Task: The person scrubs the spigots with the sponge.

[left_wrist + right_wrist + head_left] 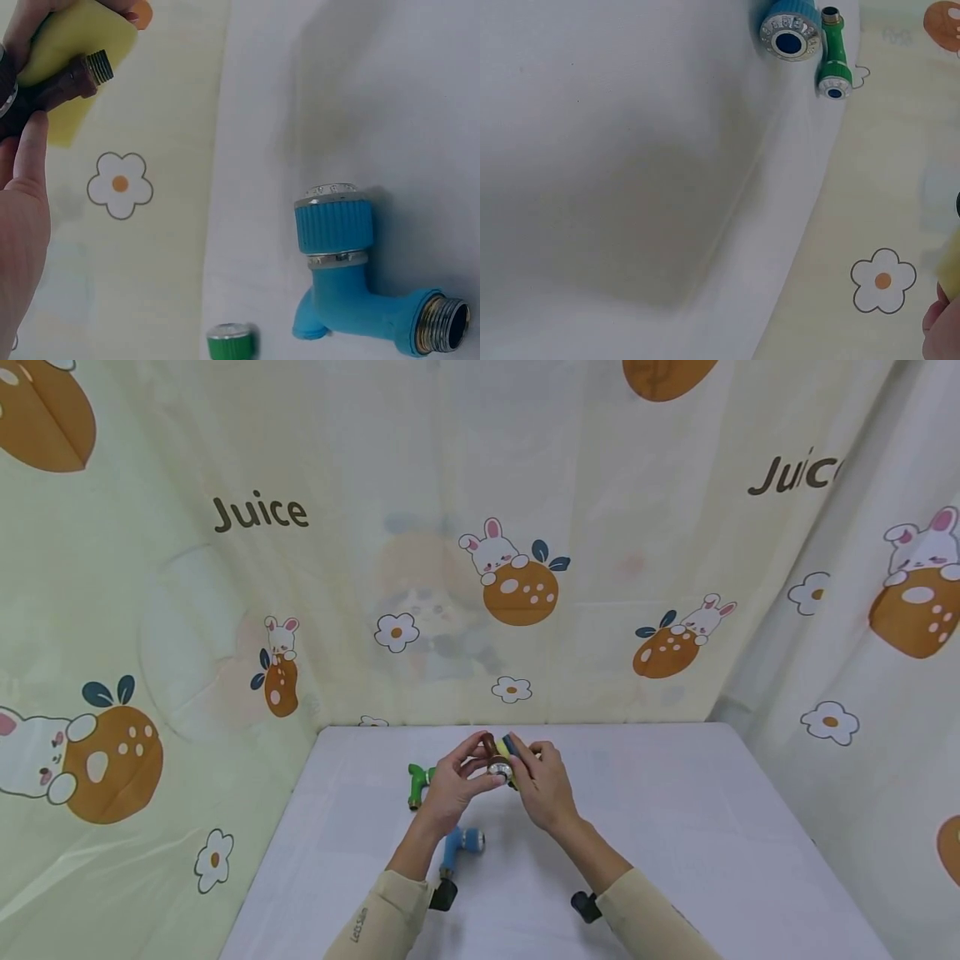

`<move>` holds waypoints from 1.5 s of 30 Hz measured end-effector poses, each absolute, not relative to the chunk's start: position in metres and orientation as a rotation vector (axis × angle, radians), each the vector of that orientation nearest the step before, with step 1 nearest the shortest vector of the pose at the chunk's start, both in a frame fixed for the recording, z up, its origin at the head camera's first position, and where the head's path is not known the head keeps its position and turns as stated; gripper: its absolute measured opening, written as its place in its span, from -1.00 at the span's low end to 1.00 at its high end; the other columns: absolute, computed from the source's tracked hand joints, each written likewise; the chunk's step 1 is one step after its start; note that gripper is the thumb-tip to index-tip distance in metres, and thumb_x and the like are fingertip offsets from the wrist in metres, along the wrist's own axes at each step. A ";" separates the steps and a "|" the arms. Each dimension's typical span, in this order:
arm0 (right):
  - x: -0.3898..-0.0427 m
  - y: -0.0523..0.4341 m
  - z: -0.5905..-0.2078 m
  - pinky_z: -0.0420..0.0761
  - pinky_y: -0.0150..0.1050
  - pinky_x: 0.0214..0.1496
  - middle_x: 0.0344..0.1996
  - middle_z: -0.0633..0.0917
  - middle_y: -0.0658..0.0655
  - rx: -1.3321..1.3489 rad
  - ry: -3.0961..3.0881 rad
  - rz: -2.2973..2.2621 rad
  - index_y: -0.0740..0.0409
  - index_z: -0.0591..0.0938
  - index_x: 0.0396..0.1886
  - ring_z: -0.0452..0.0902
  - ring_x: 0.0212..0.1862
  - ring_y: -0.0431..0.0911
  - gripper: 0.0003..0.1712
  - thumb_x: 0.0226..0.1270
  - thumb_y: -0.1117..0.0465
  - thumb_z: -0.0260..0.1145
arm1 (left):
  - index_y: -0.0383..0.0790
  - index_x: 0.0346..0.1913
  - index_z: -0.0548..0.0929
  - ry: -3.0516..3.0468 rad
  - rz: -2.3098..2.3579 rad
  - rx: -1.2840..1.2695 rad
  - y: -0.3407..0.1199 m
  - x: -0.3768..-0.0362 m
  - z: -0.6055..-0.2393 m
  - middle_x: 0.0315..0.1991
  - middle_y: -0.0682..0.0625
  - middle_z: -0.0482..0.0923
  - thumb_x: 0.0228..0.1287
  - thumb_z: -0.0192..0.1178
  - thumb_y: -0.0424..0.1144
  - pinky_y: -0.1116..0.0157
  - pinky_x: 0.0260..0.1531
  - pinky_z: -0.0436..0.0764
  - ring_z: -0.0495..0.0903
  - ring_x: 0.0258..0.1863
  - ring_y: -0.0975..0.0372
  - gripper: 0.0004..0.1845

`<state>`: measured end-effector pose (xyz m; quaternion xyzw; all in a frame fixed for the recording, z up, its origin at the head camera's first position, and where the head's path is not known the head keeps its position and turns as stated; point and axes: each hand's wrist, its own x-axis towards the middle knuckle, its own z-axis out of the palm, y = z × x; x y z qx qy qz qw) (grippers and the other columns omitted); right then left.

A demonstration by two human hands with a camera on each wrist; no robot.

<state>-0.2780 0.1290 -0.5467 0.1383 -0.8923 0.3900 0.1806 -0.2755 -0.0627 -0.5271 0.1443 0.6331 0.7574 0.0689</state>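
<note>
Above the far part of the table, my left hand holds a brown faucet with a threaded end and a silver-ringed knob. My right hand grips a yellow sponge with a dark blue side, pressed close against the faucet. In the left wrist view the sponge lies behind the faucet's body. Only a corner of the sponge and some fingertips show at the edge of the right wrist view. Fingers partly hide the faucet in the head view.
A blue faucet lies on the white table below my left forearm. Left of my left hand is a green faucet. Black wrist gear shows by the right sleeve. A printed curtain hangs behind the table.
</note>
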 end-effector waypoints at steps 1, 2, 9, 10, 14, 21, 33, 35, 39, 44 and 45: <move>-0.278 0.129 -0.546 0.39 -0.17 -0.11 0.02 0.49 0.20 0.380 -2.527 1.092 -0.05 0.47 0.52 0.36 -0.05 0.01 -0.45 0.67 -0.05 0.05 | 0.10 0.50 0.45 1.908 2.282 0.435 -0.063 -0.275 -0.527 0.24 -0.17 0.45 0.17 0.52 -0.36 0.19 0.16 0.70 0.53 0.37 0.07 -0.16; -0.278 0.128 -0.546 0.38 -0.17 -0.12 0.02 0.50 0.21 0.371 -2.531 1.079 -0.04 0.48 0.51 0.36 -0.05 0.02 -0.45 0.66 -0.05 0.06 | 0.11 0.50 0.45 1.913 2.282 0.437 -0.063 -0.275 -0.527 0.24 -0.17 0.45 0.17 0.52 -0.36 0.19 0.16 0.70 0.54 0.36 0.07 -0.17; -0.276 0.128 -0.548 0.36 -0.15 -0.17 -0.04 0.53 0.24 0.294 -2.543 0.973 -0.01 0.55 0.45 0.41 -0.10 0.06 -0.46 0.63 -0.07 0.09 | 0.13 0.48 0.47 1.921 2.289 0.446 -0.062 -0.274 -0.526 0.26 -0.17 0.45 0.15 0.51 -0.40 0.18 0.21 0.67 0.54 0.32 0.08 -0.17; -0.276 0.128 -0.548 0.36 -0.15 -0.18 -0.05 0.53 0.24 0.280 -2.548 0.962 -0.01 0.56 0.45 0.41 -0.11 0.07 -0.46 0.63 -0.08 0.09 | 0.13 0.48 0.47 1.925 2.287 0.446 -0.062 -0.274 -0.525 0.26 -0.17 0.45 0.14 0.51 -0.41 0.18 0.23 0.66 0.54 0.33 0.08 -0.16; -0.274 0.130 -0.550 0.36 -0.15 -0.21 -0.05 0.52 0.25 0.233 -2.581 0.922 -0.02 0.56 0.44 0.40 -0.11 0.07 -0.44 0.63 -0.13 0.08 | 0.14 0.48 0.47 1.947 2.277 0.449 -0.062 -0.275 -0.525 0.25 -0.16 0.46 0.11 0.51 -0.43 0.18 0.28 0.62 0.53 0.34 0.08 -0.14; -0.274 0.131 -0.553 0.39 -0.13 -0.18 -0.03 0.52 0.25 0.192 -2.644 0.917 -0.05 0.56 0.45 0.41 -0.08 0.08 -0.43 0.64 -0.16 0.04 | 0.15 0.48 0.48 1.954 2.271 0.470 -0.063 -0.275 -0.523 0.25 -0.17 0.49 0.08 0.53 -0.45 0.18 0.31 0.60 0.54 0.33 0.07 -0.11; -0.278 0.140 -0.560 0.45 -0.12 -0.15 -0.01 0.56 0.30 0.187 -2.678 1.053 0.05 0.53 0.47 0.46 -0.07 0.09 -0.39 0.66 -0.16 0.02 | 0.13 0.47 0.48 2.002 2.193 0.492 -0.066 -0.273 -0.516 0.22 -0.16 0.52 0.17 0.52 -0.35 0.20 0.20 0.67 0.57 0.31 0.06 -0.20; -0.278 0.143 -0.563 0.48 -0.08 -0.09 0.05 0.55 0.32 0.171 -2.655 1.131 0.07 0.48 0.51 0.47 -0.02 0.11 -0.37 0.68 -0.16 -0.01 | 0.11 0.49 0.47 2.026 2.178 0.484 -0.066 -0.274 -0.514 0.22 -0.16 0.54 0.23 0.49 -0.31 0.20 0.20 0.67 0.58 0.30 0.07 -0.23; -0.278 0.145 -0.569 0.49 -0.07 0.02 0.18 0.48 0.29 0.186 -2.580 1.289 0.04 0.36 0.59 0.45 0.08 0.11 -0.34 0.69 -0.17 -0.04 | -0.03 0.53 0.43 2.023 2.206 0.450 -0.065 -0.275 -0.510 0.23 -0.19 0.57 0.35 0.39 -0.30 0.19 0.23 0.66 0.65 0.21 0.13 -0.29; -0.273 0.141 -0.562 0.53 0.06 0.19 0.31 0.38 0.26 0.293 -2.435 1.401 -0.05 0.25 0.64 0.43 0.20 0.10 -0.33 0.67 -0.11 0.05 | -0.07 0.49 0.46 1.932 2.297 0.402 -0.064 -0.276 -0.512 0.25 -0.19 0.54 0.48 0.27 -0.27 0.09 0.20 0.68 0.67 0.13 0.15 -0.43; -0.271 0.140 -0.561 0.54 0.11 0.23 0.33 0.37 0.27 0.329 -2.399 1.405 -0.05 0.24 0.65 0.43 0.23 0.12 -0.33 0.67 -0.08 0.07 | -0.07 0.48 0.47 1.912 2.314 0.386 -0.064 -0.276 -0.512 0.26 -0.18 0.53 0.51 0.24 -0.25 0.07 0.20 0.68 0.67 0.14 0.13 -0.47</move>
